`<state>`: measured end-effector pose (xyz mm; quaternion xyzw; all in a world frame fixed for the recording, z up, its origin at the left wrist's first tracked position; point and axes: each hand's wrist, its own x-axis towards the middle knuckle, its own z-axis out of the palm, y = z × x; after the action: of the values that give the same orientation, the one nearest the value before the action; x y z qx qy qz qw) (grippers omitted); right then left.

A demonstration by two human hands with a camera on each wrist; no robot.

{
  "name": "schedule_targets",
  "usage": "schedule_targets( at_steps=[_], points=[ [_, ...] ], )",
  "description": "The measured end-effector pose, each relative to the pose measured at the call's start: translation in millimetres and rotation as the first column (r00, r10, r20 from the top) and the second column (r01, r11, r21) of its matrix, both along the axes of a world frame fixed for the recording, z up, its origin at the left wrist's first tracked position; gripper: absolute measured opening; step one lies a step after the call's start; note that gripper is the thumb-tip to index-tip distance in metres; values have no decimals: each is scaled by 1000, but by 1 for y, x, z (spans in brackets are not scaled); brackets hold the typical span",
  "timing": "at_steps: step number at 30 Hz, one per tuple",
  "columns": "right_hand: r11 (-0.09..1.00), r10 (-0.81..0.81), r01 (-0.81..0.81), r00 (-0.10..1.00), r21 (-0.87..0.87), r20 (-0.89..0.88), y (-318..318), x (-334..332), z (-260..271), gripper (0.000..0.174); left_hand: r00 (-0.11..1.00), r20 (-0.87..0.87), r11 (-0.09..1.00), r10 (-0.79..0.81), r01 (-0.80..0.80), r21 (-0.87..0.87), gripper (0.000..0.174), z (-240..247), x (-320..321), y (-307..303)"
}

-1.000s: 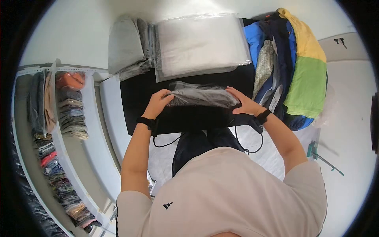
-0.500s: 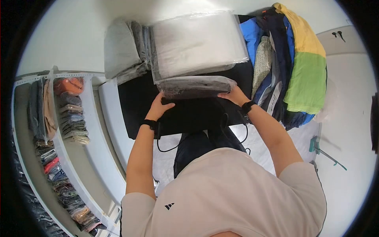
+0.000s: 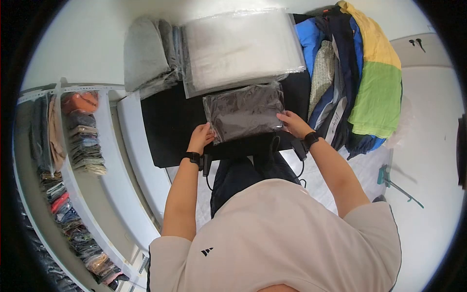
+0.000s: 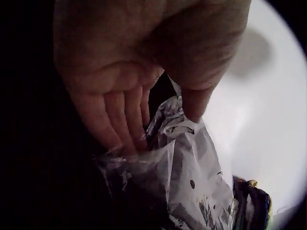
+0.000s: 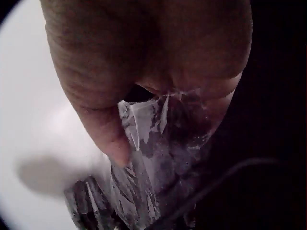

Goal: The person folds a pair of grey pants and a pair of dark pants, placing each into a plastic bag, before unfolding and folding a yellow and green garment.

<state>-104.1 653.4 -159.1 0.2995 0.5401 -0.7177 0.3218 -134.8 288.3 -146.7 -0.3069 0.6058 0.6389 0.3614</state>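
A dark folded item in a clear plastic bag (image 3: 245,111) lies above the black table, its broad face up. The left hand (image 3: 201,138) holds its lower left edge, and in the left wrist view the thumb and fingers of the left hand (image 4: 144,76) are on either side of the crinkled plastic (image 4: 187,177). At the bag's right edge, the right hand (image 3: 296,125) pinches the plastic. The right wrist view shows the right hand (image 5: 148,72) with thumb and fingers around the clear film (image 5: 153,143); some fingertips are hidden.
A stack of clear bags (image 3: 243,51) lies along the black table's (image 3: 165,126) back, with grey bagged items (image 3: 146,53) at its left. Colourful garments (image 3: 374,97) hang over the right side. Shelves of folded clothes (image 3: 87,141) stand at left. Cables hang near the wrists.
The bagged item has turned from a narrow edge-on view to its broad dark face. Both hands have moved and now grip its side edges, lower than half a second ago.
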Motion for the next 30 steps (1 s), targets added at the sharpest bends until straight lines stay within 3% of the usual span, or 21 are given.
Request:
schedule_targets(
  at_steps=[1,3,6,10,12,13,15,17,19,20,21,23,24,26,27,30],
  points=[
    [1000,-1,1,1000,2,5,1,3,4,57,1000,5,1000,-1,1,2,50,-1,2,0],
    [983,66,-89,987,-160,-148,2,10,14,53,994,-68,995,-90,92,35,51,-2,6,-1],
    [989,111,-116,992,-88,-64,3,12,16,48,986,-124,993,-114,112,-22,46,2,7,6],
    [992,55,-65,995,-111,-89,-1,14,14,42,957,-198,977,-210,202,-60,33,-15,7,6],
    [983,110,-98,992,155,-66,-4,16,17,40,969,-192,987,-158,148,-66,21,-21,9,5],
    [983,107,-96,992,157,-66,-7,15,21,40,968,-192,987,-160,150,-63,21,-21,10,6],
    [877,308,-314,948,365,75,-9,16,30,40,964,-224,980,-146,110,-165,19,-21,13,8],
    [866,328,-321,943,383,47,-2,15,28,42,955,-252,973,-158,107,-205,20,-18,14,12],
    [695,514,-339,851,634,-109,11,2,25,40,946,-276,964,-170,101,-248,21,-16,15,13],
    [673,479,-194,850,714,-220,12,-12,31,40,950,-268,967,-161,98,-234,22,-16,15,12],
    [731,300,-18,906,683,-297,12,-19,37,39,954,-259,970,-154,97,-221,22,-16,16,12],
    [649,274,132,878,749,-392,20,-41,22,37,951,-267,969,-157,96,-226,22,-19,15,12],
    [650,270,136,879,748,-393,21,-48,16,37,949,-276,969,-154,91,-229,22,-20,15,12],
    [867,-2,144,958,477,-286,12,-63,10,38,936,-297,955,-187,102,-278,22,-25,16,13],
    [868,-7,148,958,474,-287,10,-69,8,38,924,-316,940,-215,107,-325,23,-27,16,13],
    [867,-7,2,1000,498,9,2,-87,2,46,921,-322,933,-218,100,-345,24,-20,16,17]
  ],
)
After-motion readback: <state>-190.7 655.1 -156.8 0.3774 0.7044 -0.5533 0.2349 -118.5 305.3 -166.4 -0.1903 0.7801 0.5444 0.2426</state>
